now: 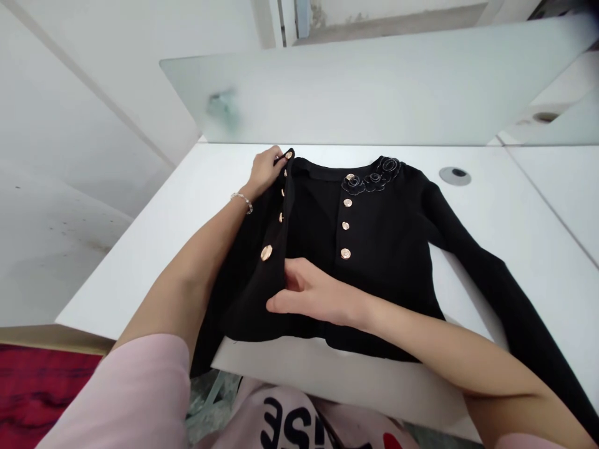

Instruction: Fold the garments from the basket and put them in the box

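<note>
Head view: a person's left hand [264, 171], with a pale beaded bracelet [241, 201] at the wrist, is pinching the top of a black long-sleeved cardigan [318, 224] near its neckline. The fingers are closed on the upper end of a button-edged front panel [253, 293], which is standing turned up along the cardigan's image-left side. The right hand [309, 293] is reaching across from the lower right and lying open against the lower part of that panel, its fingers slightly spread and not visibly gripping.

So far, the other front, with its round gold buttons [345, 226], is lying flat, and one long sleeve [496, 293] is stretching out beyond the cardigan's image-right side. The turned-up panel is not lying flat, and the second sleeve is not in view, so its position cannot be told.

The white tabletop [538, 206] is carrying the cardigan, and dark flower appliqués [372, 181] are sitting at its neckline. A frosted glass panel [374, 81] is standing beyond the cardigan, while a round cable grommet [455, 176] is sitting just past its shoulder.
</note>
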The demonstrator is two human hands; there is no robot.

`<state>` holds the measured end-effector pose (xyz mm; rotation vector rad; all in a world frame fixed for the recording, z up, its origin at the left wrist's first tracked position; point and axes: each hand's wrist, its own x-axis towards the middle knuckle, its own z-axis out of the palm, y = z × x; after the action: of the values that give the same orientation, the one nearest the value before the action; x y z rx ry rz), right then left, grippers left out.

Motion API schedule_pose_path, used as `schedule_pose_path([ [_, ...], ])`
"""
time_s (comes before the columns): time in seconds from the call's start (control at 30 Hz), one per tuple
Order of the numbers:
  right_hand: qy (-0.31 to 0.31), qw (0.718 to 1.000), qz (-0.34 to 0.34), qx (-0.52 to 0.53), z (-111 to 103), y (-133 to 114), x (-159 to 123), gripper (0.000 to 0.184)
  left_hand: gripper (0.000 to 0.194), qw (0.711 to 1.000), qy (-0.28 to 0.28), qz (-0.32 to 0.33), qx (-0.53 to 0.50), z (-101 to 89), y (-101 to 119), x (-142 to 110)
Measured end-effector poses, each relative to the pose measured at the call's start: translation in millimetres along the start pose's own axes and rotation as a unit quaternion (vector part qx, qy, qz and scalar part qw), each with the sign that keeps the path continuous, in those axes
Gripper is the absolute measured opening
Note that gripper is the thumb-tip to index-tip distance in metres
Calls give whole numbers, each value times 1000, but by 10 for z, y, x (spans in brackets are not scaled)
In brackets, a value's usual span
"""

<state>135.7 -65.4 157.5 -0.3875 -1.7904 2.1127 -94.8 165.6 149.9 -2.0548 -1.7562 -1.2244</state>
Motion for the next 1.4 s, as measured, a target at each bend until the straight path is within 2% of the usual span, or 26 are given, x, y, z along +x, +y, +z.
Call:
schedule_pose_path([
  [0.1, 20, 1000, -22, -8, 8, -134, -85, 17, 19, 1000, -19, 11, 7, 47, 124, 76],
  [0.2, 38, 999, -9, -33, -21, -137, -178, 16, 20, 997, -61, 44, 8, 176, 420, 136],
  [0.33, 96, 994, 33, -49, -142, 78, -320, 17, 19, 989, -110, 84, 51, 381, 793, 140],
  [0.43, 135, 988, 71, 4, -249, 326, -446, 21, 20, 982, -142, 89, 92, 534, 903, 76],
  [0.53, 125, 984, 117, 45, -321, 544, -575, 21, 24, 975, -169, 78, 122, 659, 906, -15],
  [0.6, 129, 982, 130, 44, -348, 635, -654, 23, 26, 975, -165, 74, 132, 703, 902, -68],
  [0.77, 108, 986, 118, -40, -391, 667, -792, 30, 26, 981, -141, 84, 104, 680, 894, -142],
  [0.83, 103, 984, 108, -92, -419, 648, -829, 35, 29, 983, -135, 106, 69, 652, 842, -177],
  [0.93, 111, 977, 114, -142, -478, 638, -894, 36, 36, 976, -131, 173, 18, 608, 705, -278],
  [1.03, 112, 971, 131, -165, -537, 644, -992, 31, 37, 962, -145, 229, 9, 567, 573, -399],
  [1.17, 118, 958, 179, -189, -558, 573, -1159, 18, 45, 953, -170, 249, 12, 563, 505, -474],
  [1.23, 125, 944, 191, -240, -535, 472, -1220, 15, 48, 950, -176, 259, 10, 586, 504, -473],
  [1.3, 163, 904, 145, -369, -486, 340, -1225, 15, 49, 948, -176, 264, 15, 616, 505, -469],
  [1.33, 191, 864, 102, -454, -452, 274, -1198, 15, 49, 948, -174, 265, 19, 631, 502, -470],
  [1.4, 228, 763, -1, -605, -378, 175, -1077, 12, 50, 948, -168, 268, 29, 658, 490, -479],
])
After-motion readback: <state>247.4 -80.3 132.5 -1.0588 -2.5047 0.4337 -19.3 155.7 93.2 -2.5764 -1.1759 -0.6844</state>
